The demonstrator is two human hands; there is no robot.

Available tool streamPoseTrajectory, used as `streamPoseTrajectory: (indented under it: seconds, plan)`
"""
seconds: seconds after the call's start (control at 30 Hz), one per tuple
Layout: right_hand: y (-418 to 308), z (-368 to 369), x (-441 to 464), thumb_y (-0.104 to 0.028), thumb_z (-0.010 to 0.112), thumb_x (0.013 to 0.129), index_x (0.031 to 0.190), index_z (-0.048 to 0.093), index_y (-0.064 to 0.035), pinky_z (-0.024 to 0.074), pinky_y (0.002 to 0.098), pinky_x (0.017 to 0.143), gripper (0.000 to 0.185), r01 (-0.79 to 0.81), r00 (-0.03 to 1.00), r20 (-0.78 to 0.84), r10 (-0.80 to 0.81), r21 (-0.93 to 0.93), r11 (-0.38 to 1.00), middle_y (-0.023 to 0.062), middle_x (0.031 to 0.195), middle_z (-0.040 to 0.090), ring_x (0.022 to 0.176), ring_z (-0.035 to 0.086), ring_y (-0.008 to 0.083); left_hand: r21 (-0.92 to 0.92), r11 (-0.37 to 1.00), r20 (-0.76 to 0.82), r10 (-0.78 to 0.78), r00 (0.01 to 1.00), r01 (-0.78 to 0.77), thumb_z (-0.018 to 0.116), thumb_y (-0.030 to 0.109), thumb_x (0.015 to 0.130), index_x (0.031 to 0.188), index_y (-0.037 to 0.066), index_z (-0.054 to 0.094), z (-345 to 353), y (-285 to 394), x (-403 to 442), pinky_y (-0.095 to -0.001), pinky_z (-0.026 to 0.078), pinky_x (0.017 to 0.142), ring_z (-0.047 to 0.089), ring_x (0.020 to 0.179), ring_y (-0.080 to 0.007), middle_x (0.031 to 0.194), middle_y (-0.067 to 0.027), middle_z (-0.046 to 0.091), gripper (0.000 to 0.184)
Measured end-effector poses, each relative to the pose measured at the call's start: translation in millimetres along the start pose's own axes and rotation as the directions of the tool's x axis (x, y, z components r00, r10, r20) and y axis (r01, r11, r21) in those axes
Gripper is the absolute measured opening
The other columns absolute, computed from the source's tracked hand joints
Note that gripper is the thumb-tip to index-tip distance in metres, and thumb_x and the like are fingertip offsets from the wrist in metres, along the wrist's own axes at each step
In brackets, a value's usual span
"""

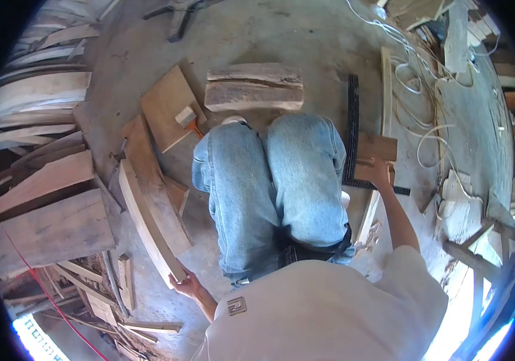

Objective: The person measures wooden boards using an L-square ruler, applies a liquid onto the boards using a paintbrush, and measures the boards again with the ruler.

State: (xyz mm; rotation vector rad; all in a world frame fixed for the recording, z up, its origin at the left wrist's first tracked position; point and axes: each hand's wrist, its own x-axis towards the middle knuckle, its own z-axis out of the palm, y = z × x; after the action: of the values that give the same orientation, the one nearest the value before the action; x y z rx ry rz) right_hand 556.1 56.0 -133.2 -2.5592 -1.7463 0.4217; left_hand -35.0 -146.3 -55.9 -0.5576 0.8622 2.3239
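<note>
- Held in left hand (191, 285): near end of long pale plank (149, 222), left of knees (299, 135).
- Under right hand (381, 173): brown board (381, 146), inside angle of black square (352, 114); whether gripped or merely touched, cannot tell.
- On floor (323, 39), ahead of knees: thick wooden block (254, 90).

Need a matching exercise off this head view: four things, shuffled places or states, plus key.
Things:
1. brush
2. L-shaped ruler
3. wood block
4. long pale strip

Places or states:
A. near end held in the left hand
B. thick, with a long crack running along it
C. black, close by the right hand
D. orange handle, lying on a flat board

Pairs: 1-D, 2-C, 3-B, 4-A
</note>
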Motion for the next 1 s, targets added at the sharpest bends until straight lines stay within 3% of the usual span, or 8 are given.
streamPoseTrajectory:
  seconds: [0.1, 0.23, 0.27, 0.57, 0.73, 0.87, 0.9, 1.0]
  plan:
    - [-42, -16, 48, -0.021, 0.059, 0.07, 0.107, 0.052, -0.007, 0.0456, 0.031, 0.074, 0.04, -0.01, 0.997, -0.07, 0.045, 0.436, 0.9, 0.0105, 0.091, 0.06, 0.084, 0.058, 0.0249, 0.134, 0.99, 0.068, 0.037, 0.997, -0.046, 0.053, 0.014, 0.077, 0.104, -0.008, 0.044, 15, 1, -13, -0.0407, 0.042, 0.089, 0.048, 0.103, -0.0337, 0.109, -0.022, 0.049, 0.036]
    - [-147, -81, 105, -0.023, 0.053, 0.079, 0.114, 0.045, -0.0054, 0.0443, 0.026, 0.063, 0.04, -0.326, 0.916, 0.357, -0.18, 0.928, 0.18, 0.0026, 0.084, 0.058, 0.074, 0.055, 0.0121, 0.149, 0.983, 0.118, 0.092, 0.989, -0.109, 0.054, 0.013, 0.076, 0.102, -0.007, 0.045, 40, -11, -33, -0.0418, 0.042, 0.09, 0.05, 0.1, -0.0316, 0.106, -0.0196, 0.051, 0.035]
    - [-176, -86, 122, -0.027, 0.054, 0.08, 0.117, 0.041, -0.0058, 0.0448, 0.0274, 0.065, 0.045, -0.264, 0.909, 0.308, -0.281, 0.947, 0.184, 0.004, 0.086, 0.058, 0.076, 0.055, 0.0137, 0.185, 0.975, 0.102, 0.104, 0.989, -0.122, 0.055, 0.013, 0.075, 0.102, -0.007, 0.045, 46, -12, -33, -0.0421, 0.043, 0.089, 0.051, 0.098, -0.0306, 0.104, -0.0186, 0.051, 0.035]
    - [-355, -133, 113, -0.066, 0.04, 0.071, 0.133, 0.0, -0.0119, 0.0404, 0.0479, 0.085, 0.092, -0.498, 0.403, 0.481, -0.779, 0.829, 0.254, 0.0248, 0.123, 0.035, 0.105, 0.044, 0.0375, 0.24, 0.97, 0.298, -0.097, 0.95, 0.023, 0.059, 0.011, 0.071, 0.11, -0.001, 0.041, 163, -52, -68, -0.049, 0.043, 0.085, 0.049, 0.098, -0.0313, 0.107, -0.0129, 0.049, 0.045]
    - [-329, -180, 111, -0.07, 0.031, 0.07, 0.133, -0.001, -0.0122, 0.0298, 0.0557, 0.091, 0.091, -0.654, 0.526, 0.262, -0.809, 0.733, -0.188, 0.0262, 0.13, 0.023, 0.114, 0.032, 0.0445, 0.451, 0.892, 0.405, -0.224, 0.887, 0.02, 0.059, 0.021, 0.067, 0.112, -0.002, 0.039, 204, -48, -74, -0.0464, 0.051, 0.071, 0.054, 0.09, -0.0329, 0.104, -0.0166, 0.05, 0.054]
    - [-289, -240, 112, -0.073, 0.025, 0.07, 0.133, 0.001, -0.0096, 0.024, 0.0587, 0.093, 0.092, -0.394, 0.614, -0.261, -0.745, 0.716, -0.576, 0.0247, 0.132, 0.018, 0.12, 0.024, 0.0423, 0.559, 0.819, 0.638, -0.324, 0.698, -0.132, 0.057, 0.031, 0.066, 0.111, -0.006, 0.039, 229, -47, -84, -0.0425, 0.054, 0.053, 0.058, 0.078, -0.0334, 0.098, -0.0202, 0.052, 0.061]
    - [-278, -256, 98, -0.068, 0.04, 0.07, 0.131, 0.013, -0.0068, 0.0243, 0.0574, 0.094, 0.091, -0.442, 0.765, -0.168, -0.622, 0.566, -0.696, 0.0209, 0.132, 0.021, 0.12, 0.025, 0.0392, 0.564, 0.818, 0.627, -0.333, 0.704, -0.115, 0.057, 0.031, 0.066, 0.111, -0.006, 0.039, 233, -50, -86, -0.0425, 0.054, 0.053, 0.058, 0.078, -0.0334, 0.098, -0.0202, 0.052, 0.061]
    - [-221, -240, 98, -0.058, 0.049, 0.072, 0.129, 0.021, -0.0056, 0.0272, 0.0525, 0.094, 0.083, -0.436, 0.683, -0.315, -0.659, 0.548, -0.714, 0.0158, 0.132, 0.027, 0.119, 0.028, 0.0345, 0.588, 0.799, 0.622, -0.348, 0.702, -0.124, 0.057, 0.03, 0.065, 0.111, -0.006, 0.04, 230, -55, -69, -0.0449, 0.053, 0.053, 0.059, 0.075, -0.0332, 0.1, -0.0208, 0.052, 0.061]
